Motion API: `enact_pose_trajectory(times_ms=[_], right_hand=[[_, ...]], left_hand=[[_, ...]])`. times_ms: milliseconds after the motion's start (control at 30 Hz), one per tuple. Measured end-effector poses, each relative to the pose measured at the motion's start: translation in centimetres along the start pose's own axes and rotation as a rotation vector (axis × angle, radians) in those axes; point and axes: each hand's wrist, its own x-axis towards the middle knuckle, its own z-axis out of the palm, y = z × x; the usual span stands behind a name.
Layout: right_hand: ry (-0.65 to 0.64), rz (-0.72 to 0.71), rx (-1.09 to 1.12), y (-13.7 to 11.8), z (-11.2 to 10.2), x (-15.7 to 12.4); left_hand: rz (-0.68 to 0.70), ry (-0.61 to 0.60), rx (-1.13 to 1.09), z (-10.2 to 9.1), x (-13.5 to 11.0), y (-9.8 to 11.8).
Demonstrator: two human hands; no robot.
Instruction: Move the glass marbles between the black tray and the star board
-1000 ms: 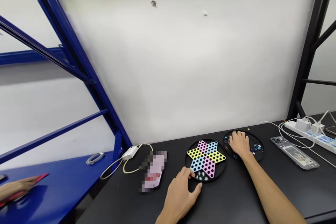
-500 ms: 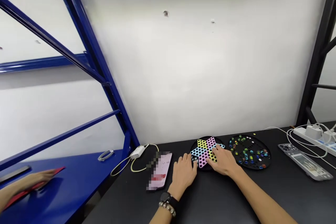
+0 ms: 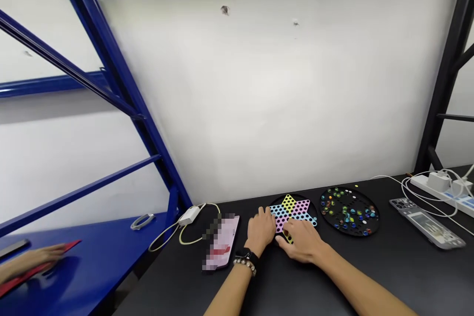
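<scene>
A star-shaped Chinese checkers board (image 3: 292, 212), with holes in yellow, pink and blue fields, rests in a round black tray (image 3: 314, 201) on the black table. My left hand (image 3: 261, 229), wearing a watch and a bead bracelet, has its fingers curled over the board's left side. At the front, my right hand (image 3: 301, 241) is closed around a yellow point, thumb below and fingers on top. Parts of the star lie hidden under both hands. To the right, a second round black tray (image 3: 365, 231) holds many glass marbles (image 3: 347, 215) and a few white discs.
Left of my hands lies a pink phone (image 3: 224, 242), partly pixelated, near a white adapter (image 3: 189, 215) with a cable. Another phone (image 3: 427, 222) and a white power strip (image 3: 450, 191) lie right. A co-worker's hand (image 3: 46, 255) holds something red on the blue table (image 3: 92, 247).
The star has turned clockwise, its yellow point moving from upper left to the top. My right hand has come down and left with it, while my left hand stays at the left edge.
</scene>
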Motion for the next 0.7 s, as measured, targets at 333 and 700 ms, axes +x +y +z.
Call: enact_pose_trajectory(times_ms=[333,700], right_hand=[[0.099,0.090,0.213,1.1,0.0,0.5],[0.275,0.218,0.656,2.6,0.2,1.5]], left_hand=[[0.089,-0.051,-0.059,-0.4,-0.5,-1.0],[-0.076,0.069,-0.161,-1.9,-0.7,-0.8]])
